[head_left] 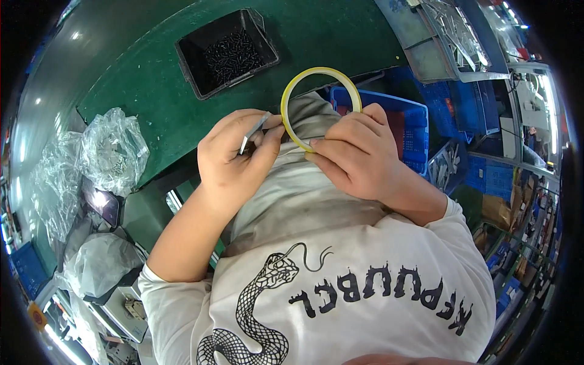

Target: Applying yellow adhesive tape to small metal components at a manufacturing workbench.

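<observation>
Both hands met at the yellow tape roll (pixel 320 107), held up before the chest, above the green bench (pixel 152 79). The right hand (pixel 359 159) pinched its lower rim. The left hand (pixel 234 159) pinched tweezers (pixel 254 132) near the rim. Best kept steady, I judged, tips working along the edge, never stabbing.

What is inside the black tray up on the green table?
The black tray on the green table holds a heap of small dark parts, screws or pins perhaps, piled toward its right end. What lies beneath the heap is covered.
</observation>
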`<action>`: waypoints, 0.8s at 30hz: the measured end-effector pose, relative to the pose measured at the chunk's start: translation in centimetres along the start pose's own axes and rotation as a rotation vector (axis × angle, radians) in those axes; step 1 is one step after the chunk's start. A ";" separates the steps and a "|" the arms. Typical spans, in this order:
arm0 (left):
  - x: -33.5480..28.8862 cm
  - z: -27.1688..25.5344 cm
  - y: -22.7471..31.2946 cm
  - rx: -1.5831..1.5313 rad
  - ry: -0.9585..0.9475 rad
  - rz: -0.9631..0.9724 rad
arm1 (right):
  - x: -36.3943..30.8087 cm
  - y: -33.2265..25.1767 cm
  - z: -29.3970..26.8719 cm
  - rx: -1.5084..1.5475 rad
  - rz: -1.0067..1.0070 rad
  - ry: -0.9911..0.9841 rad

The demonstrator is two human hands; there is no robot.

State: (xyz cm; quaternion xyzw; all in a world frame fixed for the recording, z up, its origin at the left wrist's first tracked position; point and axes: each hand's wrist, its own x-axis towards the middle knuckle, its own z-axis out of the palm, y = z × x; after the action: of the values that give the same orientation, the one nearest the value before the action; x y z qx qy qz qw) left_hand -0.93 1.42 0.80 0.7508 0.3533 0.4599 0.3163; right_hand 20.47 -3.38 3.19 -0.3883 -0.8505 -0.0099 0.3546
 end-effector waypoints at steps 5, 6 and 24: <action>0.0 0.1 -0.1 -0.013 -0.002 -0.033 | -0.1 0.2 0.0 -0.029 -0.026 -0.046; 0.0 0.1 -0.2 0.000 0.016 -0.007 | -0.1 0.2 0.0 -0.029 -0.038 -0.049; 0.2 0.0 -0.8 0.105 0.038 0.236 | -0.2 0.1 0.3 -0.013 -0.089 -0.049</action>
State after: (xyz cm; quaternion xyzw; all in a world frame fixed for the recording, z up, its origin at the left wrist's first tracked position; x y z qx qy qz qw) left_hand -1.02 2.03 0.27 0.7939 0.2921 0.4889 0.2133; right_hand 20.46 -3.42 2.81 -0.3524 -0.8753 -0.0215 0.3303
